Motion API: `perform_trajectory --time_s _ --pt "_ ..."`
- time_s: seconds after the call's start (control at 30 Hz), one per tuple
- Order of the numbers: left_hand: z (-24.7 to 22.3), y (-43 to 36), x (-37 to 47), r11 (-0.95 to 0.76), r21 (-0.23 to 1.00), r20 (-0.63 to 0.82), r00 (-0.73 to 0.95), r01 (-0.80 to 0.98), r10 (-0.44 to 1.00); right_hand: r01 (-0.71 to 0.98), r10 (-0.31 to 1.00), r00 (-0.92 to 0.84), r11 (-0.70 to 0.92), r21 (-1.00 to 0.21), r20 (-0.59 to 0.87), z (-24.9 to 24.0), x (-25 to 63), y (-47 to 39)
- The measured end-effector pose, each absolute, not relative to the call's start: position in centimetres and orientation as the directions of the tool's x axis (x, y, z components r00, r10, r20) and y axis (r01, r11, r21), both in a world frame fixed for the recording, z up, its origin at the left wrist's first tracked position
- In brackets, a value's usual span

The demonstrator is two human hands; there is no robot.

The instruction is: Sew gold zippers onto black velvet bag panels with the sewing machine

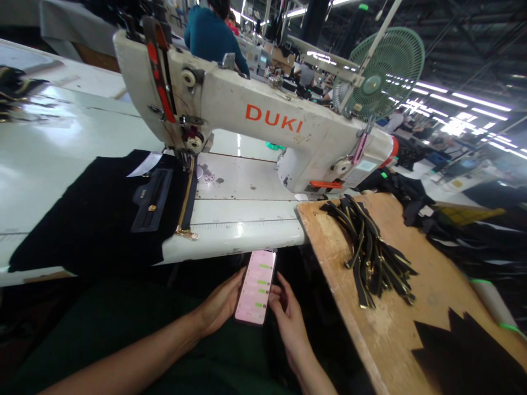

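A smartphone (256, 287) with a pink chat screen is held low in front of the sewing table's edge, above my lap. My left hand (222, 302) grips it along its left side, the fingers hidden behind it. My right hand (286, 312) is at its right side, fingers curled against the phone's edge. Past the phone stands a white sewing machine (255, 115) marked DUKI. Under its needle lies a black fabric piece (94, 214) with a dark zipped patch (152, 200) and a gold zipper (187, 200) along its right edge.
On the wooden side board (329, 247) at right lie a bundle of black and gold zippers (370, 252) and dark fabric pieces (465, 351). A green fan (382, 71) stands behind the machine. Farther back, a person in a teal top (212, 35) faces away. More zippers (16, 90) lie far left.
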State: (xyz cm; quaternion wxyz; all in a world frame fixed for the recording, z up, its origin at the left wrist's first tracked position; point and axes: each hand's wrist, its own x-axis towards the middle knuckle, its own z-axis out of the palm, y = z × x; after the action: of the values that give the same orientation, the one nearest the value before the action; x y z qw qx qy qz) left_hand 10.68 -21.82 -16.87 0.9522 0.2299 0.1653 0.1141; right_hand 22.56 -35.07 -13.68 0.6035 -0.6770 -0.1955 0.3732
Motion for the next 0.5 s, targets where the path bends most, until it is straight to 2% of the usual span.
perform_trajectory --time_s 0.1,0.2,0.27,0.33,0.4,0.5 --pt "-16.6 -21.9 10.6 0.862 0.479 -0.272 0.906 -0.165 0.324 -0.016 0.728 0.656 -0.250 -0.968 -0.199 -13.7 22.8 -35.5" --pt "-16.6 -21.9 10.6 0.864 0.472 -0.297 0.891 -0.176 0.343 0.347 0.730 0.683 -0.322 -0.881 0.003 -12.7 22.5 -36.4" --pt "-16.7 -21.8 10.6 0.864 0.465 -0.317 0.876 -0.191 0.364 0.597 0.818 0.555 -0.265 -0.757 0.151 -11.8 21.8 -37.1" --pt "-16.9 -21.7 10.6 0.865 0.460 -0.337 0.862 -0.199 0.378 0.763 0.927 0.302 -0.095 -0.639 0.223 -11.1 20.9 -37.5" --pt "-17.0 -21.6 10.7 0.866 0.457 -0.354 0.852 -0.203 0.387 0.842 0.968 0.083 0.059 -0.536 0.237 -10.9 20.1 -37.8" --pt "-17.0 -21.6 10.7 0.870 0.451 -0.366 0.847 -0.201 0.386 0.891 0.973 -0.011 0.113 -0.440 0.229 -11.4 19.2 -37.8"
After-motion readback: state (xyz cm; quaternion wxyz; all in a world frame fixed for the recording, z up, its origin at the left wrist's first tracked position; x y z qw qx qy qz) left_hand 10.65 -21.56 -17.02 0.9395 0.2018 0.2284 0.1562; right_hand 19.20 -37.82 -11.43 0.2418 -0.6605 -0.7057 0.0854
